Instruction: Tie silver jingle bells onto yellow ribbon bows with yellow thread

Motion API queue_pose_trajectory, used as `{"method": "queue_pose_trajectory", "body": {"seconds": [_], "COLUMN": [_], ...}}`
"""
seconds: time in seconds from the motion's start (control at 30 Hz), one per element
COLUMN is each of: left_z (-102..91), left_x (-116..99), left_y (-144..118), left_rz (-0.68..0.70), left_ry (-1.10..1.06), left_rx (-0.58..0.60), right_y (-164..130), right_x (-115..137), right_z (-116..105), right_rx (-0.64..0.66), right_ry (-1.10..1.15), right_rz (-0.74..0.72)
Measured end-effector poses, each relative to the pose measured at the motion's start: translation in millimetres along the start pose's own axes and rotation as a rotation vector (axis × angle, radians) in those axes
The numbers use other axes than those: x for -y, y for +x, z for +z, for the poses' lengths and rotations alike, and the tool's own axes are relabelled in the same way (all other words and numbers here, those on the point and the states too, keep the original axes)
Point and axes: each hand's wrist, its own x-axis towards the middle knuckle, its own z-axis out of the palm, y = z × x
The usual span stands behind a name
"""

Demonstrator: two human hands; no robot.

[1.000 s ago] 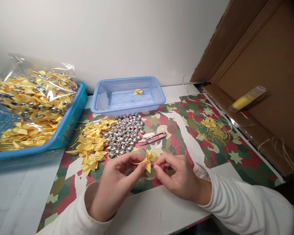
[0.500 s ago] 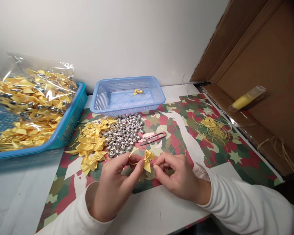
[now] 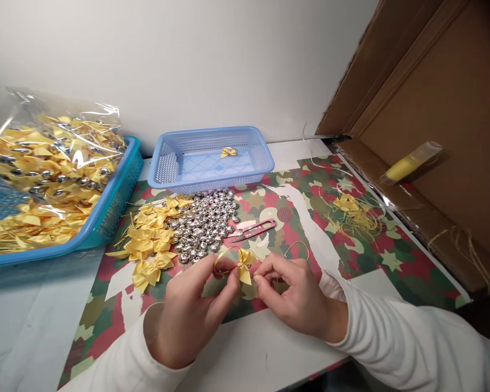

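Observation:
Between my hands is a yellow ribbon bow (image 3: 245,265), its tails hanging down. My left hand (image 3: 196,307) is closed, thumb and forefinger pinching the bow's left side, where a loop of gold cord (image 3: 216,260) curls above the fingers. My right hand (image 3: 298,296) is closed in a pinch just right of the bow, on the cord, which also arcs up behind its knuckles. Whether a bell sits behind the bow is hidden. Beyond my hands lie a heap of silver bells (image 3: 204,226), a pile of yellow bows (image 3: 149,245) and pink thread snips (image 3: 253,231).
A pale blue basket (image 3: 163,184) at the back holds one bow with a bell. At left, a blue basket (image 3: 106,223) carries bows and a clear bag (image 3: 57,147) of bows with bells. Yellow thread scraps (image 3: 357,218) lie right, near a cardboard wall (image 3: 441,98) and a plastic tube (image 3: 411,162).
The view has shifted very slightly. Both hands keep their pinch on the bow and cord, almost unmoved.

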Motion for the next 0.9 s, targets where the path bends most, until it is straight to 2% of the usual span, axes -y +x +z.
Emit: {"method": "queue_pose_trajectory", "body": {"seconds": [0.53,0.9], "left_z": [-0.2,0.4], "left_x": [3.9,4.5], "left_y": [-1.8,-5.0], "left_rz": [0.007,-0.027], "left_ry": [-0.001,-0.086], "left_rx": [0.0,0.04], "right_y": [-2.4,-1.6], "right_x": [-1.5,-0.4], "right_z": [0.7,2.1], "right_rx": [-0.012,0.036], "right_ry": [-0.006,0.158], "right_rz": [0.022,0.104]}}
